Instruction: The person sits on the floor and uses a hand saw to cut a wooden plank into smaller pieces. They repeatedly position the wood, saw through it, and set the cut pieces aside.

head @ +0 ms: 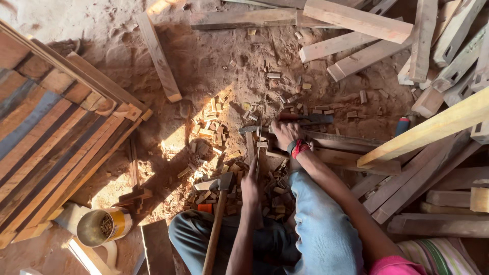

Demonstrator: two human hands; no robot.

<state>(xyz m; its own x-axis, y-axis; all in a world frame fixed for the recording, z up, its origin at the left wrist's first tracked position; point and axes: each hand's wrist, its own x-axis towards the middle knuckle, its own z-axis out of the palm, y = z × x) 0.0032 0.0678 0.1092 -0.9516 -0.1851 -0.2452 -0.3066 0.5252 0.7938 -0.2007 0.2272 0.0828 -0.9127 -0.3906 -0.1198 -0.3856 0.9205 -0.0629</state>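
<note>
The person sits low on the sandy earth floor point(214, 56), knees in grey-blue trousers drawn up, looking down at a heap of small cut wooden blocks point(214, 130) scattered between the legs and out across the dirt.

The right hand point(285, 133), with a red and black band at the wrist, lies on a long dark wooden plank point(346, 147) that runs off to the right. Its fingers are curled around something at the plank's near end, but what they hold is too small and shadowed to tell. Just above the hand lies a dark-handled flat tool point(305, 118), close to the knuckles; whether it touches them cannot be told.

The left hand point(249, 186) reaches down among the offcuts, fingers pointing forward and close together, near a thin upright strip of wood point(258, 153); a firm grasp cannot be made out. Beside it to the left rests a hammer with a long pale wooden handle point(216, 224), its metal head up among the blocks, the handle running down across the left leg.

At the lower left stands an open round tin with a yellow band, nails inside it point(102, 226). Behind it leans a stack of long reddish and grey boards point(46, 142). Pale sawn timbers, some with mortise slots point(448, 46), lie crossed at the upper right.
</note>
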